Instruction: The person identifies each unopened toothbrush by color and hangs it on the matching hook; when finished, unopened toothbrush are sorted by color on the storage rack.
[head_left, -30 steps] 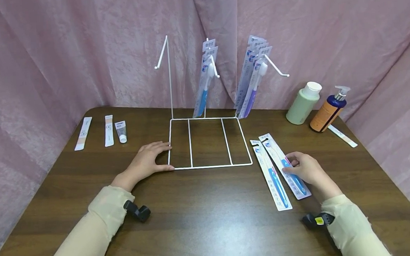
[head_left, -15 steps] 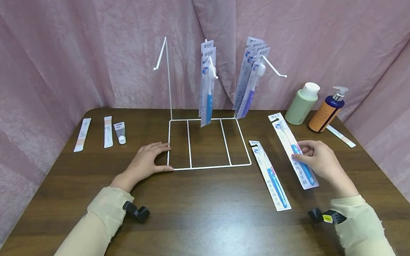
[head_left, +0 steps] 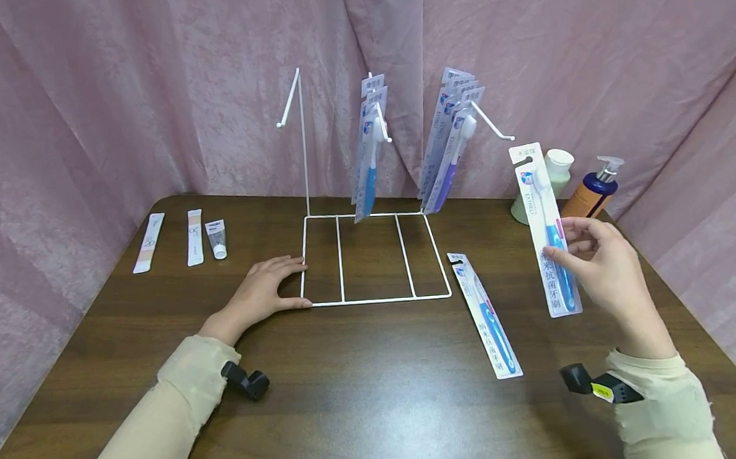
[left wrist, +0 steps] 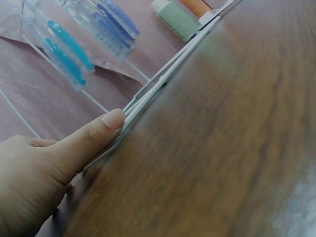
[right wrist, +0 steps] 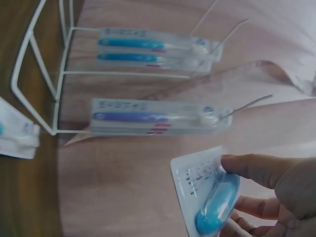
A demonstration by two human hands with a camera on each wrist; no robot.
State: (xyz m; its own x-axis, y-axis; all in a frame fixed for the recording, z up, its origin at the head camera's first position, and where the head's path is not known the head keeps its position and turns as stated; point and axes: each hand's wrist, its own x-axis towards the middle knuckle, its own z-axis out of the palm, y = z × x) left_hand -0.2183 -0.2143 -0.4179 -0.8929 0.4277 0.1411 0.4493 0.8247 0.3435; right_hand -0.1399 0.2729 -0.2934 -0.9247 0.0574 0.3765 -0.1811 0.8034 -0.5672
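My right hand (head_left: 611, 268) grips a packaged blue toothbrush (head_left: 543, 208) by its lower part, thumb in front and fingers at the right edge. The pack stands nearly upright above the table, its hanging slot at the top. In the right wrist view, the thumb and fingers pinch the pack (right wrist: 195, 185) around its blue handle end. My left hand (head_left: 259, 292) rests on the left front corner of a white wire rack (head_left: 380, 300), thumb on the front bar, fingers along the side bar. Another blue toothbrush pack (head_left: 487, 317) lies on the table, right of the rack.
Blue toothbrush packs (head_left: 369, 157) hang on the middle hook and purple ones (head_left: 448, 144) on the right hook. The left hook (head_left: 288, 99) is bare. Green (head_left: 559, 178) and orange (head_left: 583, 202) bottles stand back right. Sachets (head_left: 149, 243) and a small tube (head_left: 216, 238) lie left.
My right hand has lifted one toothbrush pack off the table, up and to the right, tipping it upright. The hanging blue packs have swung. My left hand has stayed on the rack.
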